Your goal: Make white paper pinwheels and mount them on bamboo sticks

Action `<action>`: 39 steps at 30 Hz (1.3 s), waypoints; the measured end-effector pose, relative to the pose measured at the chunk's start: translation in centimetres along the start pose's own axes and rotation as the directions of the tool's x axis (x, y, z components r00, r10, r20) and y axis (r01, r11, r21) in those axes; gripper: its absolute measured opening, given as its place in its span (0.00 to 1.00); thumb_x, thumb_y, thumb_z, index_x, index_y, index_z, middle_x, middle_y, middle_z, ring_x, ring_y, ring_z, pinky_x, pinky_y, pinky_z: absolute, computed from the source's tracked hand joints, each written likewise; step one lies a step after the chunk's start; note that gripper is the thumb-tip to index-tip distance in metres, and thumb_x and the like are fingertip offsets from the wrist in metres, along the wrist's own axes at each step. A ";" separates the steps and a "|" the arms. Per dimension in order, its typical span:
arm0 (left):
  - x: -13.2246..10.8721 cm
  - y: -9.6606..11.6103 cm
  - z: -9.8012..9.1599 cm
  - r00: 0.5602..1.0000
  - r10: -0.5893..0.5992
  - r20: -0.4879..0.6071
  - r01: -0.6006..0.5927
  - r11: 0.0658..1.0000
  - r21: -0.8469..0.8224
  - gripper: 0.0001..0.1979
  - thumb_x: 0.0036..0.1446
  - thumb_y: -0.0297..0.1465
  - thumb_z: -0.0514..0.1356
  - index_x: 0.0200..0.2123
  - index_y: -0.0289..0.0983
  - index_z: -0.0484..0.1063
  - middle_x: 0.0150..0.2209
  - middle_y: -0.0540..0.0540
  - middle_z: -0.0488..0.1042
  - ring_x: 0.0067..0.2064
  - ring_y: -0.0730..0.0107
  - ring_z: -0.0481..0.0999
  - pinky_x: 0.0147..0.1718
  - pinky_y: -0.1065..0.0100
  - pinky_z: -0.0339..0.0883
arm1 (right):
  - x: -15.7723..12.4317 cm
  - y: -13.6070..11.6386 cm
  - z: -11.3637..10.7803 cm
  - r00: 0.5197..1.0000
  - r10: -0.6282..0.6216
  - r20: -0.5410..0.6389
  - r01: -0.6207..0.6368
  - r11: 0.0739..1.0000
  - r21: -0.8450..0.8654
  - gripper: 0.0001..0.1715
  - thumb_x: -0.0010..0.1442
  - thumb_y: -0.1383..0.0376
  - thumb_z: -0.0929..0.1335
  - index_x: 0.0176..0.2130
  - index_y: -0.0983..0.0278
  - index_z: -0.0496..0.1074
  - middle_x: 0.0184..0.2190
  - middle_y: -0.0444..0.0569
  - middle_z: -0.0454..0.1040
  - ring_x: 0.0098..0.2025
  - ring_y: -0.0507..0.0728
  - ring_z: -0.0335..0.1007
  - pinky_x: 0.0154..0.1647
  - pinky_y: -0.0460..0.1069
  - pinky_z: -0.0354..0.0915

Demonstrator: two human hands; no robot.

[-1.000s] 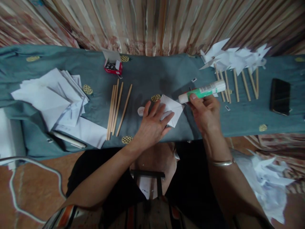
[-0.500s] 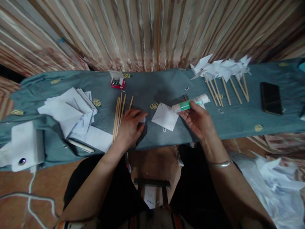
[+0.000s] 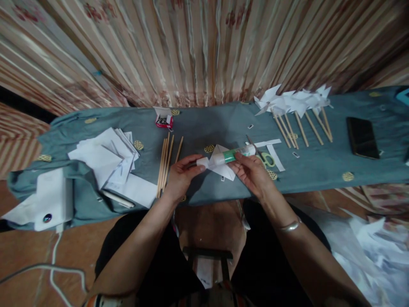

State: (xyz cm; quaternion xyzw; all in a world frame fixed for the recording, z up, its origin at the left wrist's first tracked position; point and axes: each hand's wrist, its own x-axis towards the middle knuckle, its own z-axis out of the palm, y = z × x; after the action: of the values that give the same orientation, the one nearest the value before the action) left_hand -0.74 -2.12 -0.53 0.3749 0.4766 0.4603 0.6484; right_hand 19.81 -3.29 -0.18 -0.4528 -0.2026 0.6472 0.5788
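A white and green glue stick lies level between my two hands, above a folded white paper square on the teal cloth. My right hand is closed round the green middle of the stick. My left hand pinches the white cap at the stick's left end. Several wooden sticks lie just left of my left hand.
A pile of white paper squares lies at the left. A red box of pins stands at the back. Finished paper pinwheels on sticks, green-handled scissors, paper strips and a black phone lie to the right.
My left hand left the folded paper, reached to the small white cap on the cloth, and now holds it at the glue stick's end. My right hand brought the stick down and left.
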 end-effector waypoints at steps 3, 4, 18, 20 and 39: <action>0.0 -0.1 0.3 1.000 -0.002 0.000 0.002 1.000 0.001 0.20 0.39 0.34 0.75 0.39 0.38 0.81 0.40 0.46 0.83 0.43 0.64 0.81 0.50 0.59 0.73 | -0.1 0.2 0.0 1.000 0.005 0.010 -0.004 0.999 -0.032 0.15 0.42 0.60 0.82 0.29 0.63 0.80 0.30 0.45 0.82 0.33 0.51 0.79 0.44 0.46 0.77; 0.0 -0.1 0.3 1.000 0.000 -0.002 0.000 1.000 0.004 0.20 0.39 0.34 0.75 0.39 0.38 0.81 0.41 0.46 0.82 0.43 0.64 0.81 0.50 0.59 0.73 | -0.1 0.2 0.1 1.000 0.003 0.014 -0.002 0.999 -0.042 0.15 0.42 0.60 0.82 0.29 0.63 0.79 0.30 0.45 0.82 0.33 0.51 0.80 0.44 0.46 0.77; -0.1 -0.2 0.6 0.999 0.053 0.002 -0.053 0.998 0.026 0.19 0.40 0.33 0.75 0.39 0.38 0.80 0.39 0.47 0.83 0.41 0.64 0.81 0.48 0.60 0.74 | -0.3 0.5 0.6 1.000 -0.003 0.007 0.003 0.996 -0.088 0.18 0.39 0.58 0.83 0.28 0.62 0.79 0.29 0.43 0.82 0.30 0.50 0.78 0.40 0.47 0.79; -0.1 -0.1 0.7 0.997 0.082 0.001 -0.082 0.995 0.057 0.19 0.41 0.34 0.74 0.39 0.37 0.79 0.40 0.46 0.83 0.42 0.63 0.81 0.48 0.59 0.74 | -0.3 0.7 0.7 1.000 -0.009 0.012 0.010 0.996 -0.087 0.18 0.39 0.57 0.83 0.28 0.62 0.79 0.29 0.42 0.82 0.30 0.51 0.78 0.40 0.47 0.79; -0.4 0.4 -0.8 0.888 0.407 0.214 -0.437 0.603 0.668 0.13 0.55 0.35 0.67 0.44 0.39 0.79 0.42 0.43 0.80 0.44 0.61 0.79 0.47 0.62 0.72 | 0.0 2.5 3.4 0.993 0.064 0.103 -0.042 0.978 -0.202 0.25 0.38 0.50 0.81 0.31 0.62 0.77 0.28 0.44 0.82 0.29 0.53 0.79 0.33 0.47 0.76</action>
State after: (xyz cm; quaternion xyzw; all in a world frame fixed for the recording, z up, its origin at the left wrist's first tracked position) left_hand -1.67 -2.37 -0.22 0.7022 0.4997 0.3770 0.3393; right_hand 15.59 -3.01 -0.40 -0.4777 -0.2855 0.6628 0.5010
